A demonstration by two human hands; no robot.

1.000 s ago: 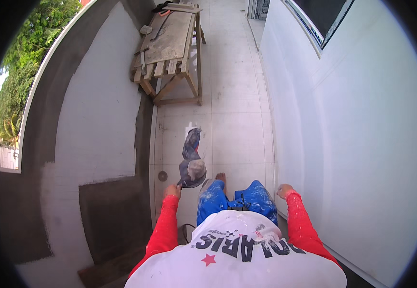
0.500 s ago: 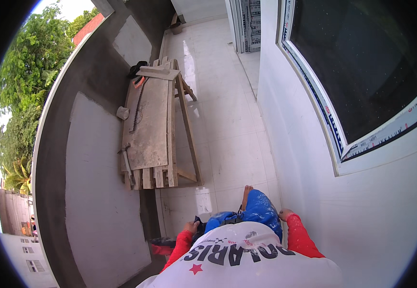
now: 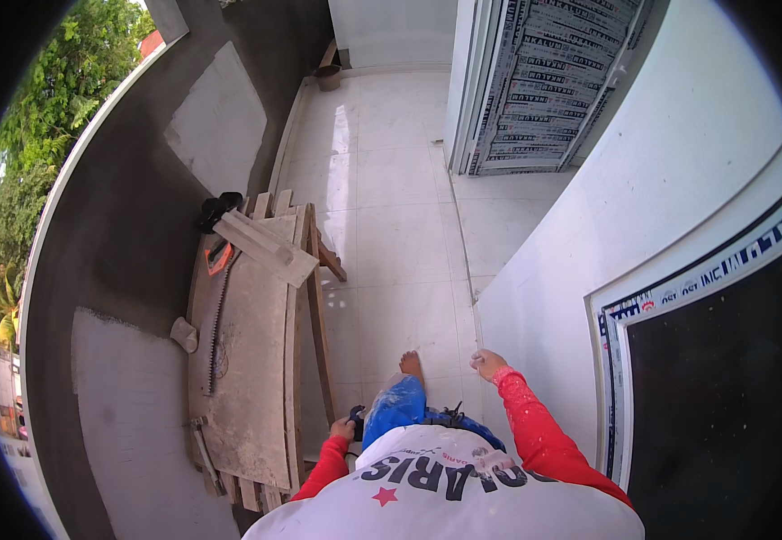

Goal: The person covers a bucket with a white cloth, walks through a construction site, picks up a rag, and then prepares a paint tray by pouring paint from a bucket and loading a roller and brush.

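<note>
My left hand (image 3: 342, 429) grips a dark cloth-like item (image 3: 358, 420), partly hidden beside my blue shorts, close to the wooden work table (image 3: 251, 360) on my left. My right hand (image 3: 487, 364) is out toward the white wall, fingers curled; any contents are too small to make out. On the table lie a hammer (image 3: 207, 456), an orange-handled saw (image 3: 220, 256) with a long toothed blade, a loose board (image 3: 265, 248) and a black object (image 3: 220, 209). A pale lump (image 3: 184, 335) sits at its left edge.
A tiled walkway (image 3: 359, 180) runs ahead to a bucket (image 3: 328, 77) at the far wall. A door frame wrapped in printed film (image 3: 544, 99) opens on the right, above a dark window (image 3: 706, 378). A partly coated low wall (image 3: 139, 423) borders the left side, trees beyond.
I have moved forward along the walkway beside the table; the door frame is nearer. The dark item in my left hand is now mostly hidden. My right hand has risen forward.
</note>
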